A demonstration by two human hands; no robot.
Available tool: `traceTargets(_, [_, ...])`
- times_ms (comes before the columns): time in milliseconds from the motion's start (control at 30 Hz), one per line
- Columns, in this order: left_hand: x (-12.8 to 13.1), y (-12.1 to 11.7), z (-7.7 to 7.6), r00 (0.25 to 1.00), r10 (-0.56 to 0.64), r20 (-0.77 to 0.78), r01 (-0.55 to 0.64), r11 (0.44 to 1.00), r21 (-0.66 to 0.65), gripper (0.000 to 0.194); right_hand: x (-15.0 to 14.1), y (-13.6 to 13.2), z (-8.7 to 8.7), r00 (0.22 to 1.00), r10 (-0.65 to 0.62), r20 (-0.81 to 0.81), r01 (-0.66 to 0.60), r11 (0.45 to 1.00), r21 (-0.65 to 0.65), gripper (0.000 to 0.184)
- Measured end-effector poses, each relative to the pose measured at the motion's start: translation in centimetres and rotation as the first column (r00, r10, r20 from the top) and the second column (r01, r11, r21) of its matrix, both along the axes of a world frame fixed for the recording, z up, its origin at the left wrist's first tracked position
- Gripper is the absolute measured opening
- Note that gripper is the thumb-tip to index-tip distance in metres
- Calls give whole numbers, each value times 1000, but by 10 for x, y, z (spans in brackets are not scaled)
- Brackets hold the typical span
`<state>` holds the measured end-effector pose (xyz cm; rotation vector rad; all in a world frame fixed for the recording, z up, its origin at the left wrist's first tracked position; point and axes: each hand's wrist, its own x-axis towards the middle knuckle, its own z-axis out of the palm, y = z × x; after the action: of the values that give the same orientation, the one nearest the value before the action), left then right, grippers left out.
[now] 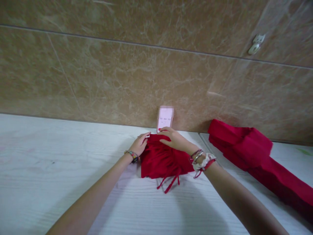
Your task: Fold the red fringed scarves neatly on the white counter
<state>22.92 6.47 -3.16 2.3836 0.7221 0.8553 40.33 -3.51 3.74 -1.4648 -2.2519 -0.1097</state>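
A piece of red gathered fabric (158,160) with thin loose strips hanging from its near edge lies on the white tabletop. Its left top corner is touched by my left hand (139,145), whose fingers are stretched out along the edge. My right hand (174,139) rests over the upper right part of the fabric, fingers apart and palm down. Just behind the fingers of that hand, a phone (165,120) with a timer on its screen leans against the wall. My right wrist and hand hide part of the fabric.
To the right, a long folded stack of red cloth (242,143) runs toward the lower right corner. A brown marble-look tiled wall (117,75) borders the white tabletop (61,163) at the back. A small white hook (256,44) is fixed on the wall. A seam crosses the tabletop near the cloth stack.
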Motion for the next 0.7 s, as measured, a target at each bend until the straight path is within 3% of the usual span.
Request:
traceTargets(133, [-3,-3,-3,998,-41,-51,44,997,61,39,-16,3,-3,990,136,23,-130,974,-184,45])
traceTargets(233, [-4,-1,-7,989,-51,-142,61,996,67,37,-19,5,3,988,149,35,-133,948,-290,50])
traceTargets(467, [-7,-2,-9,961,19,-277,5,996,87,39,8,-19,22,972,149,183,-43,875,-482,29])
traceTargets(567, [-8,-10,-3,925,71,-374,-37,994,99,43,34,-37,27,929,91,360,103,868,-485,31])
traceTargets(700, [-10,-21,7,885,117,-450,-48,986,161,50,53,-48,34,867,-82,492,278,898,-340,29])
